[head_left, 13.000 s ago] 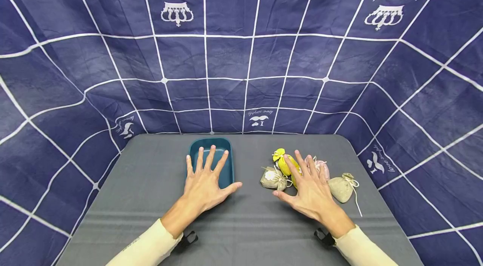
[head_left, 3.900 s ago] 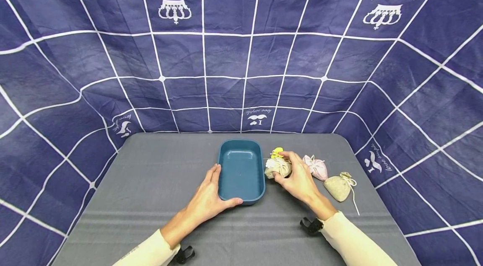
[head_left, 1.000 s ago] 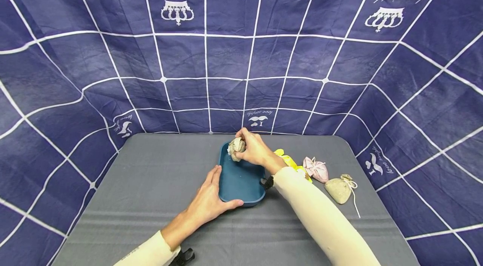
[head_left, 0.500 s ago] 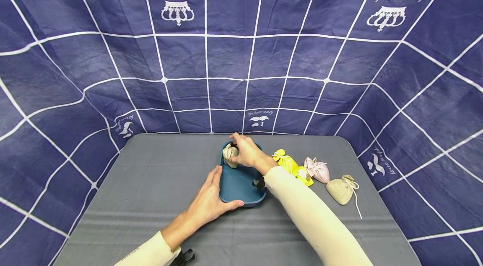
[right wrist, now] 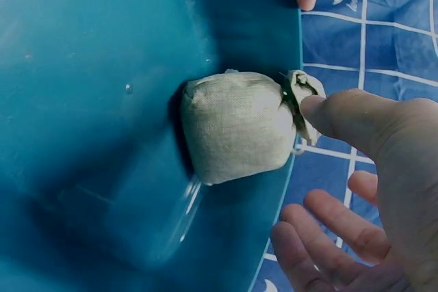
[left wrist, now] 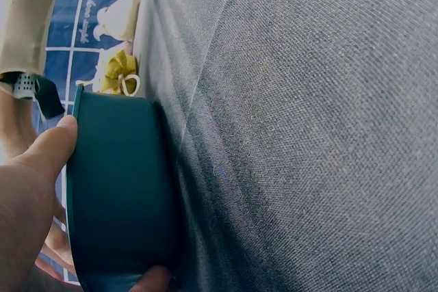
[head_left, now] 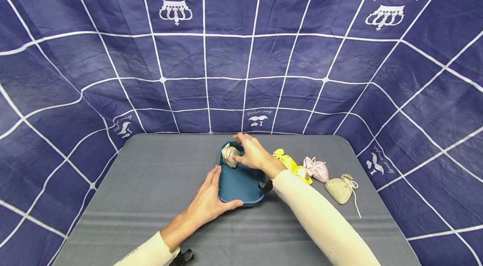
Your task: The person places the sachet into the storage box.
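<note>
My left hand [head_left: 208, 195] holds the near left corner of a blue plastic tray [head_left: 241, 188]. Its thumb lies along the near rim in the left wrist view, and the other fingers are against the left side. A beige drawstring pouch [head_left: 229, 157] sits inside the tray at the far left corner. Over the tray's far end is my right hand [head_left: 254, 155], its fingers spread. In the right wrist view the thumb tip is right at the tied neck of the pouch [right wrist: 236, 128], while the other fingers stand away from it beyond the rim.
Right of the tray lie two yellow pouches, one [head_left: 286, 162] partly behind the right wrist and one with a white flower [head_left: 304, 174]. Beyond them are a pink pouch [head_left: 316, 169] and another beige pouch [head_left: 338, 190] with a trailing string. A blue checked cloth [head_left: 226, 56] stands behind the grey table [head_left: 158, 174].
Since the first frame the tray has shifted right, with the left hand at its corner. The right hand has carried the beige pouch from beside the yellow ones into the tray and loosened its fingers.
</note>
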Tool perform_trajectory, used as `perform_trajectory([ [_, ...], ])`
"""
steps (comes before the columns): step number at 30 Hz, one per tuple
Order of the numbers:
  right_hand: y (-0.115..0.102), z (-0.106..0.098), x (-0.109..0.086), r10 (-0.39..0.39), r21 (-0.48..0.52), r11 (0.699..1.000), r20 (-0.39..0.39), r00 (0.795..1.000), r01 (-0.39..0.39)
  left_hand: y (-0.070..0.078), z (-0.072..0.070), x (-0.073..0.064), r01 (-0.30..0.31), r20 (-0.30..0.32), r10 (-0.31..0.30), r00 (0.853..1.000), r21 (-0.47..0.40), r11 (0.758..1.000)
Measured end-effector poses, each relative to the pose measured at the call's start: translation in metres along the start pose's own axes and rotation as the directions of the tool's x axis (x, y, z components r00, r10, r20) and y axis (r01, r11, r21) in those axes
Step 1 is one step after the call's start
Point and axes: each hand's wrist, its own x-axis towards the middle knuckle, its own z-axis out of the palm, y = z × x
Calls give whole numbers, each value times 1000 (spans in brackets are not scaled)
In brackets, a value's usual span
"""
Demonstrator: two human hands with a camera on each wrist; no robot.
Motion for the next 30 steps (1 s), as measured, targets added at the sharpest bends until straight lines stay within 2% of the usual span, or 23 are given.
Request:
perform_trajectory([
  [13, 8, -20, -31, 35, -81, 996, -43, 998, -38, -2, -1, 1, -7, -19, 7, 1000, 10, 1000],
  [19, 18, -29, -52, 55, -143, 988, -82, 995, -66, -1, 1, 0, -17, -21, 17, 1000, 3, 1000],
  [30, 38, -45, -77, 84, -162, 981, -120, 989, -103, -2, 2, -2, -26, -34, 27, 999, 6, 1000],
])
